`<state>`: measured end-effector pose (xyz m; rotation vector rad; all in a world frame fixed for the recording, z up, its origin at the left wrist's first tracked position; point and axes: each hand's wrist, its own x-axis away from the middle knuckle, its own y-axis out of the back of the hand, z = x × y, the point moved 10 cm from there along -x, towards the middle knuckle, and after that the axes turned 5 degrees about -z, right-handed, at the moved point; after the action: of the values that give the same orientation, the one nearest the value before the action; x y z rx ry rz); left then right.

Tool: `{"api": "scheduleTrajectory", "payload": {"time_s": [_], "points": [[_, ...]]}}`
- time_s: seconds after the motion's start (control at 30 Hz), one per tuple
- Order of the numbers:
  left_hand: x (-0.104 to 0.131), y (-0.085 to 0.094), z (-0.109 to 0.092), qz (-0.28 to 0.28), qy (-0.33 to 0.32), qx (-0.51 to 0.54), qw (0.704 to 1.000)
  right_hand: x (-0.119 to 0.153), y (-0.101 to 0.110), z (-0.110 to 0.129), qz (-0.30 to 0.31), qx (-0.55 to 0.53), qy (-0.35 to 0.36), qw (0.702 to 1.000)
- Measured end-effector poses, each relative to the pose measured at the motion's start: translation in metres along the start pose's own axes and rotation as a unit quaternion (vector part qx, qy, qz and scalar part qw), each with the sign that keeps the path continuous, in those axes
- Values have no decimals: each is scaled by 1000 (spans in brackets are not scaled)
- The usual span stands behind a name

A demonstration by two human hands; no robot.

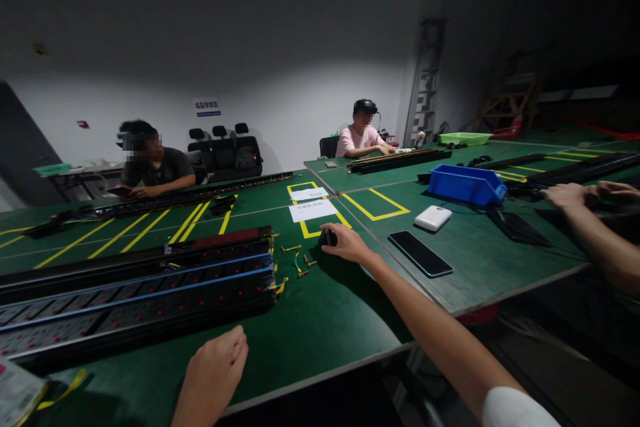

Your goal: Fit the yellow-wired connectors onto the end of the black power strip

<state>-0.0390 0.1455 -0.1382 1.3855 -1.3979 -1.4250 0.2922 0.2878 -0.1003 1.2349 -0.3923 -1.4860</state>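
My right hand [345, 242] reaches out over the green table, its fingers closed around a small black object [327, 238]. The fingers partly cover this object, and its kind is unclear. Just left of it lie several small screws [307, 260] and a short green-yellow wire [297, 261]. Near the front edge, my left hand [215, 373] is curled into a fist, and whatever may be inside it is hidden. Beyond that fist stretch long black power strips [150, 300] with red dots and blue edging, yellow wire ends [281, 285] sticking out at their right ends.
A phone [420, 253], a white power bank [433, 218] and a blue bin [466, 185] sit to the right. White paper labels [313, 211] lie ahead. Two people sit across the table; another person's hands [567, 197] are at far right. A bag [20, 395] lies lower left.
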Motion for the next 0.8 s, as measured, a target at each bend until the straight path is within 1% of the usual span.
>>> {"api": "scheduleTrajectory", "payload": {"time_s": [0.27, 0.57, 0.7, 0.8], "points": [[1, -1, 0, 11, 4, 1, 1000, 1, -7, -5, 21, 2, -19, 1000], [1, 2, -1, 5, 0, -1, 1000, 2, -14, -6, 45, 18, -19, 999], [1, 0, 0, 5, 2, -2, 1000, 0, -18, -16, 68, -5, -27, 997], [1, -1, 1, 5, 2, -4, 1000, -3, -20, -31, 77, -32, -42, 996]]}}
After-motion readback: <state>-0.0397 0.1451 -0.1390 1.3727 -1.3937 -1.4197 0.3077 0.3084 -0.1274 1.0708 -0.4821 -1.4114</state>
